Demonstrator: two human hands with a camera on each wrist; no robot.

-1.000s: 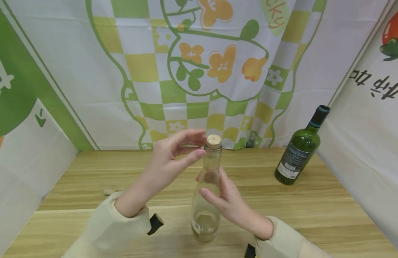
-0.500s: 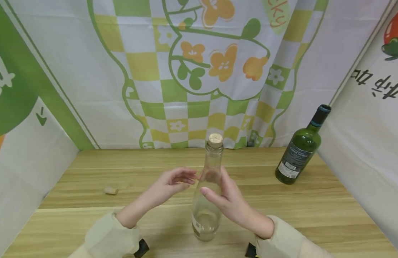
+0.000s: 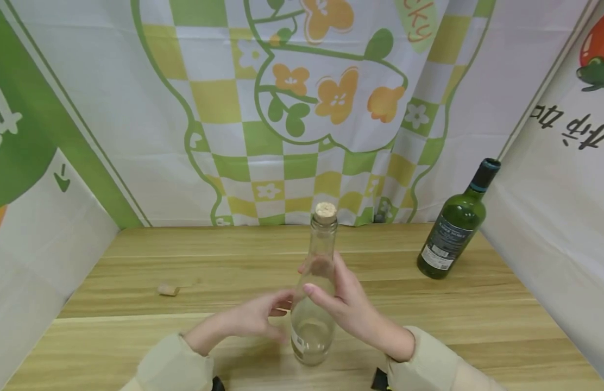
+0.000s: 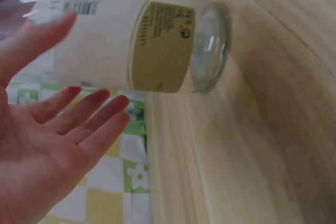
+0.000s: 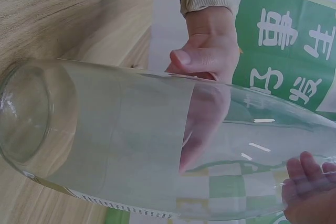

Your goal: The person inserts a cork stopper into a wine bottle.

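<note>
A clear glass bottle (image 3: 313,345) stands upright on the wooden table, a cork (image 3: 325,210) seated in its mouth with the top sticking out. My right hand (image 3: 351,307) grips the bottle round its upper body from the right, thumb in front. On the other side, my left hand (image 3: 255,317) is close beside the lower body, its fingers spread and the thumb apart. In the left wrist view that palm (image 4: 47,150) faces the camera, fingers relaxed near the labelled glass (image 4: 163,45). Through the bottle in the right wrist view, part of the left hand (image 5: 210,59) shows.
A green wine bottle (image 3: 451,236) with a dark label stands at the back right of the table. A loose cork (image 3: 168,290) lies on the left. Behind the table (image 3: 404,304) hangs a checked, flowered curtain (image 3: 263,163).
My left hand has come down from beside the cork to the bottle's lower body. The right hand and the bottle have stayed in place.
</note>
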